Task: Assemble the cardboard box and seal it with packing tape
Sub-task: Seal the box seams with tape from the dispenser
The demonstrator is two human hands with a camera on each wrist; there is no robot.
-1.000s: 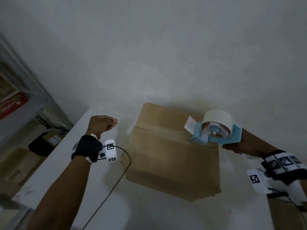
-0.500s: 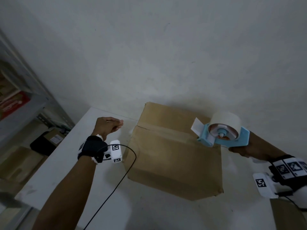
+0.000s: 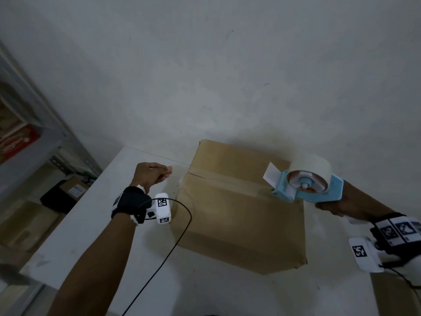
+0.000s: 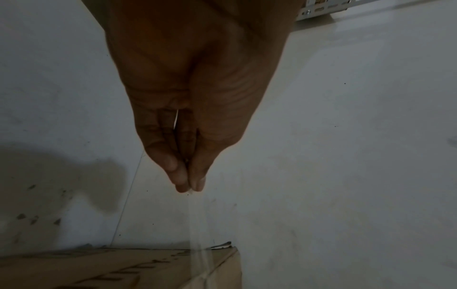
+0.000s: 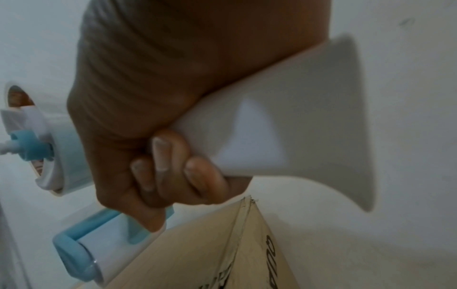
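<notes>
A closed brown cardboard box (image 3: pixel 239 213) lies on the white table (image 3: pixel 91 224) against the wall. My left hand (image 3: pixel 167 172) hovers just left of the box's far left corner. In the left wrist view its fingertips (image 4: pixel 189 187) pinch the end of a clear tape strip (image 4: pixel 196 224), which runs down to the box edge (image 4: pixel 123 269). My right hand (image 3: pixel 330 207) grips the white handle (image 5: pixel 284 127) of a blue tape dispenser (image 3: pixel 307 185) carrying a pale tape roll. The dispenser is held over the box's right side near the top seam.
A metal shelf (image 3: pixel 27 144) with packages stands at the left, and a dark bag and a small carton (image 3: pixel 73 190) lie on the floor below it. A black cable (image 3: pixel 177 236) hangs from my left wrist. More cardboard (image 3: pixel 396 295) shows at the bottom right.
My left hand has drifted a little right toward the box corner. The dispenser in my right hand has moved slightly right along the box.
</notes>
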